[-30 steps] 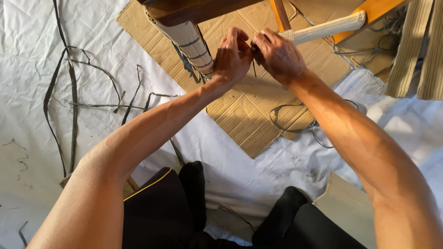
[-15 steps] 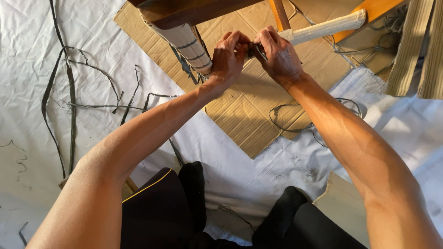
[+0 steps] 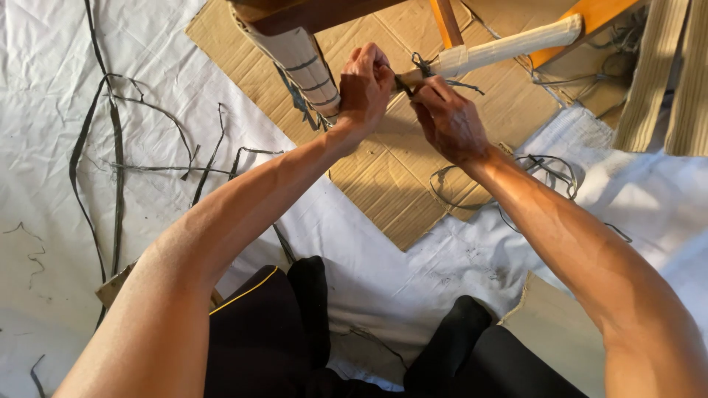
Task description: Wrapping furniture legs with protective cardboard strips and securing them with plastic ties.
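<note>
Both hands have slid a little apart since a moment ago, and the right hand (image 3: 446,121) now sits lower and more to the right. Its fingers are pinched tight on a thin dark strip (image 3: 404,81) at the end of the pale wrapped round rail (image 3: 509,49). The left hand (image 3: 364,87) is curled shut just beside it, gripping the same dark strip near the pale wrapped wooden leg with dark bands (image 3: 302,63). The strip runs between the two hands, up near the top middle of the view.

Under the hands lies a flat brown cardboard sheet (image 3: 398,184) on a white cloth (image 3: 147,88) spread over the floor. Long dark strips (image 3: 114,169) lie loose on the cloth to the left. A loop of thin dark strips (image 3: 546,169) rests by the right arm. An orange wooden bar (image 3: 590,18) pokes in at the top right, next to tan woven bands (image 3: 667,74). The person's dark trousers (image 3: 273,332) show at the bottom.
</note>
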